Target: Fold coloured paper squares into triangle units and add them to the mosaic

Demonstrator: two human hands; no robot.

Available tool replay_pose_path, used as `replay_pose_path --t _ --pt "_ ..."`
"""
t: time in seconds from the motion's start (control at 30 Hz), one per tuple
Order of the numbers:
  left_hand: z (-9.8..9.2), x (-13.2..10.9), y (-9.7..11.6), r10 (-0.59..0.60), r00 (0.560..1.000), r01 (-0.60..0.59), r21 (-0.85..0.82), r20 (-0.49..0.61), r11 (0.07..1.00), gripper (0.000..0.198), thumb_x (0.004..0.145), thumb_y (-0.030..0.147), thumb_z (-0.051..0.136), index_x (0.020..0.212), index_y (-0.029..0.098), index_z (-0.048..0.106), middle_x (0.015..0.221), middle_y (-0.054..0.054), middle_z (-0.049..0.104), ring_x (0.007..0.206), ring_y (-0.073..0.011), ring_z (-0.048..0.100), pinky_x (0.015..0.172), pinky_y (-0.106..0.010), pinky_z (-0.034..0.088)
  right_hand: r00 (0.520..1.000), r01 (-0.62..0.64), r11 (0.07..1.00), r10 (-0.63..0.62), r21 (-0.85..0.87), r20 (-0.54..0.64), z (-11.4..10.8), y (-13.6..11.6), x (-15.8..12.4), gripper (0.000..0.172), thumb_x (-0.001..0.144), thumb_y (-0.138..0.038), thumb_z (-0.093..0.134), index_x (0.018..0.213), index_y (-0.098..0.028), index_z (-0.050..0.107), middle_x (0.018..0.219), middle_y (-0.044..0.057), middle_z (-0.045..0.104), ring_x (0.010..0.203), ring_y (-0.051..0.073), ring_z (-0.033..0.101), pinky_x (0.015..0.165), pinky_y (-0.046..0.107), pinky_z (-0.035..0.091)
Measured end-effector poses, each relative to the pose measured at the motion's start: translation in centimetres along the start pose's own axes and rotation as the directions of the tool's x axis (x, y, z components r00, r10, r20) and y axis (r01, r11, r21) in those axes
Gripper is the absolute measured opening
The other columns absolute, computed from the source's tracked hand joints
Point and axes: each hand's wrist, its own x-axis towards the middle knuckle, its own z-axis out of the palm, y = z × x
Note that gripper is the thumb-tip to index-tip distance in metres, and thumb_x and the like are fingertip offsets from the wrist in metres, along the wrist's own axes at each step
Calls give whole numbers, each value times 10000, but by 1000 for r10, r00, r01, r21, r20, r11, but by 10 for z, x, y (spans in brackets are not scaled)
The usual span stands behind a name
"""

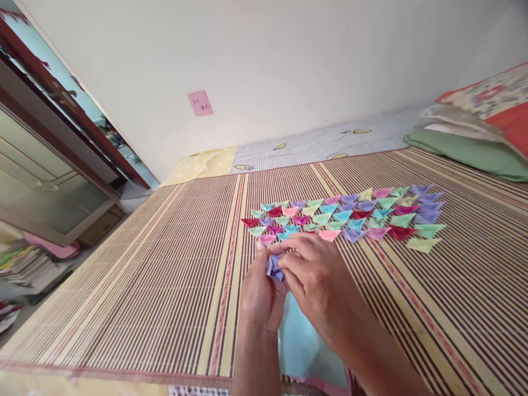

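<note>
A small folded piece of purple paper (pixel 274 267) is held between both hands. My left hand (pixel 260 291) closes around it from below, thumb along its left side. My right hand (pixel 311 269) pinches it from the right, the fingers bent over it. Just beyond my hands, several rows of small folded paper boats (pixel 357 214) in red, pink, purple, green, blue and yellow lie on the striped mat (pixel 190 264). Under my wrists is a flat light-blue sheet (pixel 303 341), partly covered by my forearms.
A white wall with a pink note (pixel 200 103) rises behind the mat. Folded bedding and a pillow (pixel 487 99) lie at the far right. On the left are a glass-panelled door (pixel 45 176) and a stack of books or papers (pixel 28 269). The mat's front edge runs along the bottom.
</note>
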Motion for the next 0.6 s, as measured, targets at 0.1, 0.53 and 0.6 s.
replay_pose_path --t 0.1,0.53,0.6 --pt "-2 0 1 -19 999 18 41 28 999 398 1007 386 647 810 71 789 724 -76 722 673 -131 669 705 -230 571 1000 6 1000 -6 -9 4 0 1 0 220 868 17 643 762 -165 706 1042 102 769 1022 318 678 873 477 522" --pt "-5 -1 2 -91 961 77 65 260 995 370 921 480 736 855 124 811 841 -116 768 1020 -278 739 882 -357 595 999 -25 999 26 45 -23 1 1 1 247 873 26 551 822 -150 717 1092 136 738 1031 315 652 879 487 528" --pt "-6 -2 3 -79 959 63 67 274 996 380 926 493 725 896 128 824 876 -124 778 1036 -284 736 896 -369 594 999 -14 999 16 41 -48 0 2 2 244 895 5 534 845 -153 713 1082 138 736 1037 313 647 878 483 521"
